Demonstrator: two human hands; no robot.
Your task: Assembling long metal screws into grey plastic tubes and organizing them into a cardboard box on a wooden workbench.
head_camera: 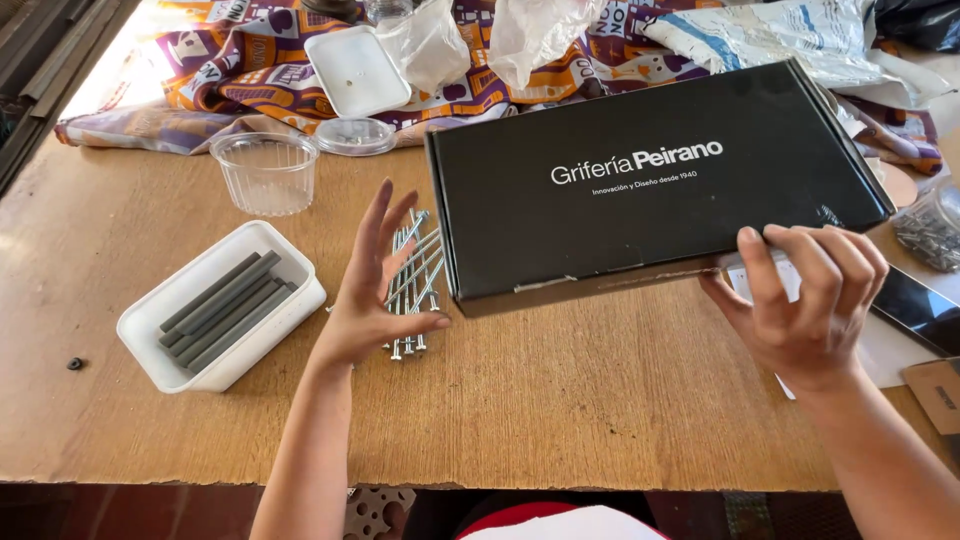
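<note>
A flat black cardboard box with white lettering on its lid sat tilted above a wooden table, its near long edge raised between the two hands. The right hand gripped the box at its near right corner, fingers curled over the top of the edge and the thumb underneath. The left hand stood open beside the box's near left corner, fingers spread and pointing upward, the thumb stretched toward the corner; whether it actually touched the cardboard could not be told.

Directly behind the left hand lay a bundle of long silver bolts, partly hidden by the fingers and by the box's left end. Further to the left of that hand sat a white rectangular plastic tray holding several grey rods laid side by side. Beyond the tray stood a clear plastic cup, with a round clear lid and a white rectangular lid just past it, resting on a patterned orange and purple cloth. Crumpled clear plastic bags lay on that cloth behind the box. To the right of the right hand were a dark phone and a clear container of small metal parts.
</note>
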